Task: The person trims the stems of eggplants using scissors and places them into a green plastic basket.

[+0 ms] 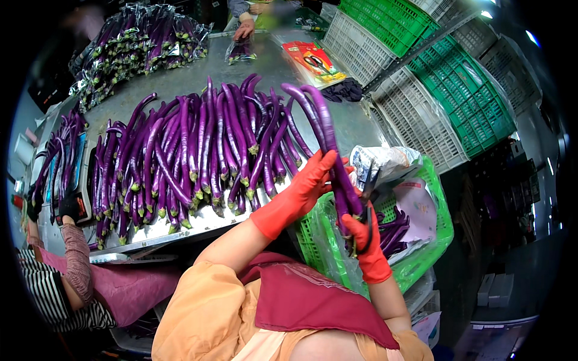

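In my left hand, gloved in red rubber, is a small bunch of long purple eggplants, their curved tips up and stem ends down. My right hand, in a matching glove, is closed round dark-handled scissors beside the stem ends. The blades point upward and are partly blurred. Below both hands stands a green plastic crate lined with clear plastic, with more eggplants inside. On the metal table to the left lies a wide row of eggplants, stems toward me.
Bagged eggplants are heaped at the far left. Stacked white and green crates stand at the right. A red packet and dark cloth lie nearby. At left, a co-worker's dark-gloved hands are by eggplants on a scale; another person's hand is across the table.
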Tool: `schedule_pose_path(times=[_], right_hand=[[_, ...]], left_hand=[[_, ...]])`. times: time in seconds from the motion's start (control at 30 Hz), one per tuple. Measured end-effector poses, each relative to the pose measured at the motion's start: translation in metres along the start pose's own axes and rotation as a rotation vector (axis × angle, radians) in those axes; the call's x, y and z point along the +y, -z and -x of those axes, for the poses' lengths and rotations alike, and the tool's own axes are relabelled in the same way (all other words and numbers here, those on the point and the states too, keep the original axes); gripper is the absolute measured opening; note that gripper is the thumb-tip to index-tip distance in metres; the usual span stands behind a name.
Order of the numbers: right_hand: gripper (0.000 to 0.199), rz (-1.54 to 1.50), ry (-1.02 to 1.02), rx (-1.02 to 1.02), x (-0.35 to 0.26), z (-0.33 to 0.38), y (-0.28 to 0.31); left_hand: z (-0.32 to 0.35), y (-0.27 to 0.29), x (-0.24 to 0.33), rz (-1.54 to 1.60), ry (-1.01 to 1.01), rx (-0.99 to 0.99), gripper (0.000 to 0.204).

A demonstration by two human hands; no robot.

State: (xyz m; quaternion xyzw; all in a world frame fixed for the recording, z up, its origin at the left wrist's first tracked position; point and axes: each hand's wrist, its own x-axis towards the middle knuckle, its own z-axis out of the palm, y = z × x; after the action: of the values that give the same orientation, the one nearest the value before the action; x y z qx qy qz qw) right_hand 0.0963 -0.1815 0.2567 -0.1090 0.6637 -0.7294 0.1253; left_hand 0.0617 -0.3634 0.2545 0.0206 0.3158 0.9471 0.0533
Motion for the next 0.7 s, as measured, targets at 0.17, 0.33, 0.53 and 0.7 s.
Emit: schedule_pose_path(times=[0.17,0.33,0.53,0.7], right_hand=[[0.060,0.095,0.122,-0.115,-0.011,0.008,-0.015],[0.054,0.097,-0.006,-0.121,-0.036,0.032,0.018],[0.051,0.133,-0.318,-0.289,-0.086,0.056,0.067],[0.066,0.828,-0.133,-0.383,-0.110,0.071,0.094]], left_hand=[[-0.028,0.006,-0.003,0.243,0.058,-0.023,0.047],[-0.047,0.004,0.017,0.351,0.034,-0.281,0.062],[-0.062,-0.030,0.016,0.338,0.110,-0.479,0.076],[-0.071,-0.062,-0.004,0.370,0.197,-0.573,0.079]])
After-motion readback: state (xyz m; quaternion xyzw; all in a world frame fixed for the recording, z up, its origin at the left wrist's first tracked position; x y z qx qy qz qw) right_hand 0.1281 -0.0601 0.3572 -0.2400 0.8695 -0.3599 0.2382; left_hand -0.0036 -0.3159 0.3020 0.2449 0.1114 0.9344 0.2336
